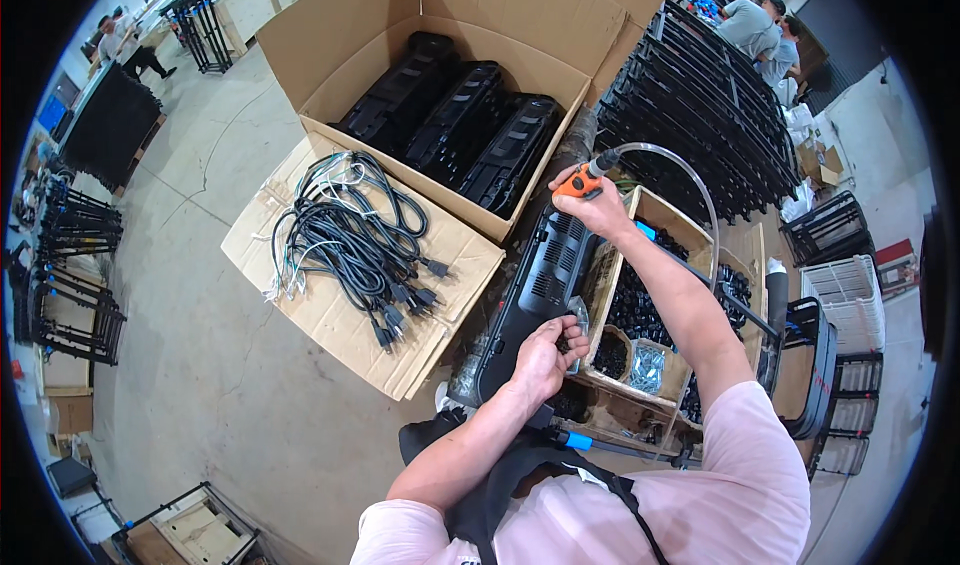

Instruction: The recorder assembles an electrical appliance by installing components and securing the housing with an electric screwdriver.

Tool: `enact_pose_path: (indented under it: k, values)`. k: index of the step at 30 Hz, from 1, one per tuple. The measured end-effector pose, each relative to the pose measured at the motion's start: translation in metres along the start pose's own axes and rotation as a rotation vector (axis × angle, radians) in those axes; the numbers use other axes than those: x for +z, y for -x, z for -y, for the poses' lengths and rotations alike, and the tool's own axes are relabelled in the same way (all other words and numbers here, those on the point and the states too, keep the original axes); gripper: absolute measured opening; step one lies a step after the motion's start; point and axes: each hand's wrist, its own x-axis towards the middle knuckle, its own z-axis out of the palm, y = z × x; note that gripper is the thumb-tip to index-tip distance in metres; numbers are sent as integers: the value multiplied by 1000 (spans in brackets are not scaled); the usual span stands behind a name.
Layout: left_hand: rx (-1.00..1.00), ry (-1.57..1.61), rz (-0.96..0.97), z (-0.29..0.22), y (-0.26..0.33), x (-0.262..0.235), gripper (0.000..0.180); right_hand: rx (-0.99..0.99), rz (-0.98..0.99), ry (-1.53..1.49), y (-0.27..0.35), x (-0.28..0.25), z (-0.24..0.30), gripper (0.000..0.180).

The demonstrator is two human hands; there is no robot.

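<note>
A long black plastic housing [548,270] with slotted vents lies lengthwise before me. My right hand [597,208] is wrapped round an orange-and-black screwdriver, an air-driven type [580,182], at the housing's far end. A clear hose [690,165] runs from the tool's back and curves down to the right. My left hand [546,358] hovers over the near part of the housing, its fingers curled in; what they hold, if anything, is too small to tell. Right beside those fingers is a clear plastic piece [578,317], partly hidden.
An open cardboard box [450,190] holds several black housings [480,115]. Bundled black power cords [350,235] lie on a cardboard flap [440,350]. At right, a wooden tray [597,330] contains small black parts and silvery screws [647,367]. Black frames [700,115] are stacked behind; people sit farther off.
</note>
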Motion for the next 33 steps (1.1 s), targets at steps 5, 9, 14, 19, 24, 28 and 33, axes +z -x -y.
enact_pose_path:
  k: [5,9,14,19,24,28,33]
  values:
    - [25,-56,-1,-5,5,-16,29,-64,-105,-170,8,-9,5,43]
    - [32,-87,39,-15,9,-28,30,-124,-230,-276,48,-34,43,45]
    - [-141,-306,93,-2,6,-23,33,8,-410,-237,176,-65,69,46]
    - [-357,-613,174,47,-16,-26,32,107,-735,-304,345,-68,85,50]
    - [-261,-1183,360,82,-41,-41,51,206,-1132,-276,497,-42,132,54]
    - [-249,-1604,579,88,-43,-39,52,283,-1337,-259,610,-8,142,53]
    - [-130,-2193,891,108,21,-7,54,555,-1624,-468,684,56,81,55]
